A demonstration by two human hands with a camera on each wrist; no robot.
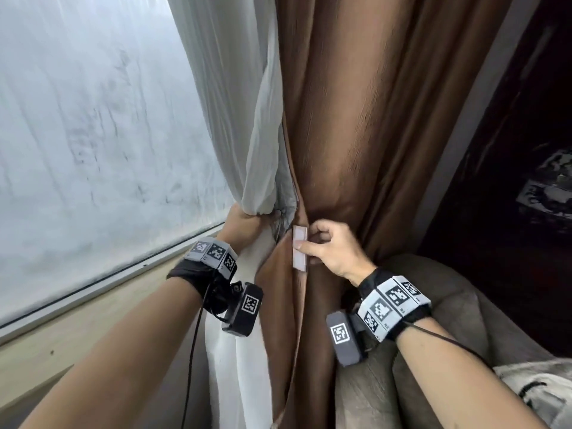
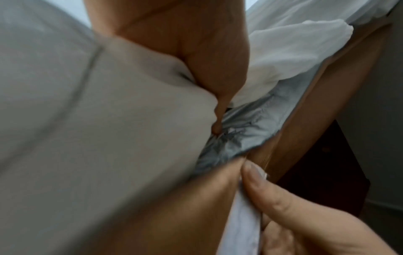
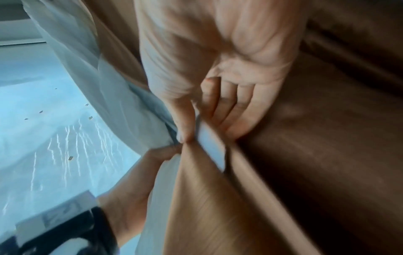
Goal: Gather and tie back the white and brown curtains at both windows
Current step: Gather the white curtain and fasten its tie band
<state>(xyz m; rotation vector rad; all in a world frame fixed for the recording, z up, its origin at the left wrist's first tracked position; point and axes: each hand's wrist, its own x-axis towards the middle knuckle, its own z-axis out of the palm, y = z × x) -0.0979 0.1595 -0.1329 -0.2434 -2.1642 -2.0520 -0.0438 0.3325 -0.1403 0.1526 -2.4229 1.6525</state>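
A brown curtain point(image 1: 365, 125) hangs in gathered folds beside a white sheer curtain point(image 1: 235, 97). My left hand point(image 1: 244, 226) grips the bunched white curtain point(image 2: 290, 57) from behind, its fingers hidden in the cloth. My right hand point(image 1: 325, 247) pinches a pale tie-back strap end point(image 1: 299, 247) with thumb and curled fingers against the waist of the brown curtain point(image 3: 218, 207). In the right wrist view the strap point(image 3: 212, 146) runs between thumb and fingers, and my left hand point(image 3: 161, 151) shows just below it. The right thumb point(image 2: 259, 182) shows in the left wrist view on the strap point(image 2: 242, 224).
A frosted window pane point(image 1: 93, 134) fills the left, with its sill and frame point(image 1: 102, 283) below. A grey-brown upholstered armchair point(image 1: 448, 320) stands close under my right forearm. The room to the right is dark.
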